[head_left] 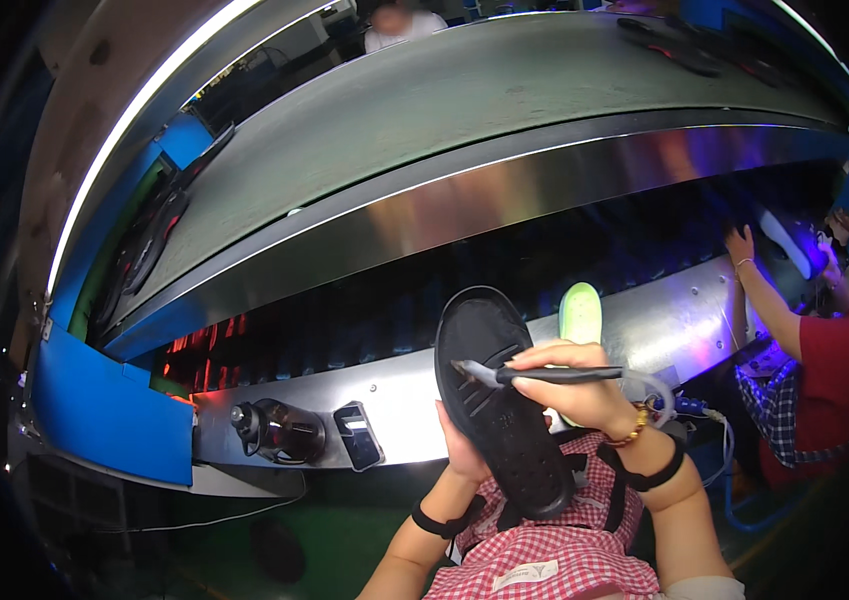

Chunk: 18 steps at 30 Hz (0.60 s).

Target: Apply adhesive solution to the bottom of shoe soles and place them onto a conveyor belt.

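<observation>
Sole (500, 425), black, gripped in left hand (461, 446), brush (569, 375) clamped in right hand (592, 402)

Left hand (464, 452) holding black sole (489, 420), right hand (584, 398) gripping brush (566, 375); phone (358, 437), bottle (286, 432)

Narrow passage over metal ledge (408, 388) between phone (358, 437) and black sole (504, 430) (bottle (286, 432) farther left)

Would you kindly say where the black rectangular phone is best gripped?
I'd likely pinch the black rectangular phone by its long edges, from above its near end: it lies flat on the shiny metal ledge, with the dark capped bottle close on its left.
</observation>
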Each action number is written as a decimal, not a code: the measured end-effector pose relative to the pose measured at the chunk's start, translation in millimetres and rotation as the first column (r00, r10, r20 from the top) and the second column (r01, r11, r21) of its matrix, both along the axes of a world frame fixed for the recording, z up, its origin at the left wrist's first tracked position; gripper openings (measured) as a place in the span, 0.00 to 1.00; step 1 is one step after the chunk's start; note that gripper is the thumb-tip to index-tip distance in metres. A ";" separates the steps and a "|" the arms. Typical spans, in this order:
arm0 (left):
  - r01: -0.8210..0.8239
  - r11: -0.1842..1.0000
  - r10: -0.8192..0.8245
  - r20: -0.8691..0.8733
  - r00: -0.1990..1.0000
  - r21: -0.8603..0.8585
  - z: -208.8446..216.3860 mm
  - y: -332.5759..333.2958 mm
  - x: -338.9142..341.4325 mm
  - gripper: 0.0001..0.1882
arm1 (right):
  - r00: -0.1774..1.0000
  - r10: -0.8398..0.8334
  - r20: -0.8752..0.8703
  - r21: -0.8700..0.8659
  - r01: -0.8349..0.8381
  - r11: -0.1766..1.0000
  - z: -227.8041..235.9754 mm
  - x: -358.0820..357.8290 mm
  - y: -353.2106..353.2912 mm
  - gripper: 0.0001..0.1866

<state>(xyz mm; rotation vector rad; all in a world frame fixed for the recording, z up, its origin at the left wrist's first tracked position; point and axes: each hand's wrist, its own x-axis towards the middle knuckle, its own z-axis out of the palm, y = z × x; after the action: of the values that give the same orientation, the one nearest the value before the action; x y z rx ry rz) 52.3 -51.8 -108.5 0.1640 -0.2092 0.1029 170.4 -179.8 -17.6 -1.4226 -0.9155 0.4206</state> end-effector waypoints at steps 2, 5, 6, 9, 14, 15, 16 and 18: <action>-0.041 0.997 0.035 -0.094 0.995 -0.064 0.2 -2.5 0.9 0.51 | 0.983 -0.028 0.179 0.014 0.025 1.000 3.9 -3.3 5.1 0.12; -0.211 0.970 0.221 -0.074 0.973 0.120 -2.3 2.2 -3.5 0.46 | 0.921 0.186 0.343 0.075 -0.224 0.972 3.5 -13.9 -1.5 0.11; -0.306 0.823 0.496 -0.346 0.796 0.478 -3.1 3.8 -5.5 0.45 | 0.937 0.299 0.182 0.034 -0.310 0.950 2.8 -13.5 -4.2 0.11; -0.171 0.960 0.209 -0.165 0.964 0.220 -2.7 7.8 -9.4 0.45 | 1.000 0.012 -0.010 0.035 -0.012 0.999 0.4 -13.0 -9.1 0.11; -0.215 0.977 0.214 -0.063 0.975 -0.007 9.9 8.8 -4.4 0.49 | 0.918 0.249 0.310 0.112 -0.295 0.949 -3.2 -17.4 -11.0 0.09; -0.134 0.951 0.159 -0.068 0.985 0.277 14.3 10.8 -5.5 0.51 | 0.903 0.364 0.229 0.133 -0.400 0.907 -4.3 -20.3 -12.6 0.10; -0.143 0.960 0.158 -0.043 0.986 0.240 16.7 9.7 -1.9 0.52 | 0.928 0.348 0.134 0.135 -0.365 0.921 -5.7 -22.3 -14.4 0.10; -0.205 0.973 0.205 0.010 0.979 0.105 22.2 9.2 -0.9 0.53 | 0.963 0.239 -0.124 0.165 -0.218 0.962 -8.1 -25.1 -18.1 0.10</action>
<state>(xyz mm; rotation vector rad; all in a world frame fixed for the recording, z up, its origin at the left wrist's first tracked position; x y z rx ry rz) 51.3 -42.6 -86.3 0.2914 -0.1961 0.2975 145.3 -197.9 -25.7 -1.1380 -0.9775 0.6068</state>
